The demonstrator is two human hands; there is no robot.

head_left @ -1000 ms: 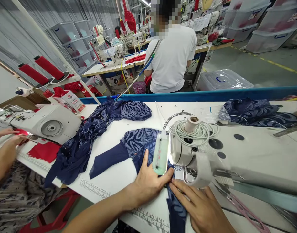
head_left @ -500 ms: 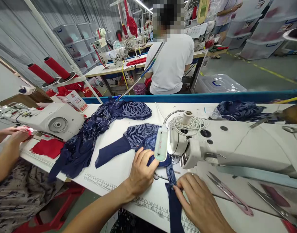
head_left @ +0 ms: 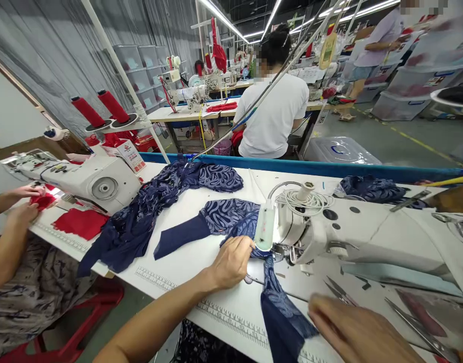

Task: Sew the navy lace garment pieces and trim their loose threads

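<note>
Navy fabric with a pale swirl pattern [head_left: 231, 214] lies at the sewing machine [head_left: 291, 242], partly under its head and the pale green plate [head_left: 265, 227]. My left hand [head_left: 233, 259] rests on the table left of the needle area, fingers curled together on the edge of this fabric. In front of the needle hangs another part, a patterned strip with a plain navy panel [head_left: 282, 320], spread toward the table's front edge. My right hand [head_left: 352, 322] is beside that panel's right edge, smeared by motion; whether its fingers grip the cloth is unclear.
Pink-handled thread scissors [head_left: 340, 291] and larger scissors [head_left: 416, 317] lie to the right. A navy garment pile [head_left: 140, 227] is at the left. A co-worker's hands [head_left: 25, 206] hold red cloth at a neighbouring machine [head_left: 103, 184]. Another person [head_left: 272, 116] sits ahead.
My right hand has moved right, away from the needle, and the navy panel has spread wider that way. My left hand's fingers have curled in. The view has tilted up slightly.
</note>
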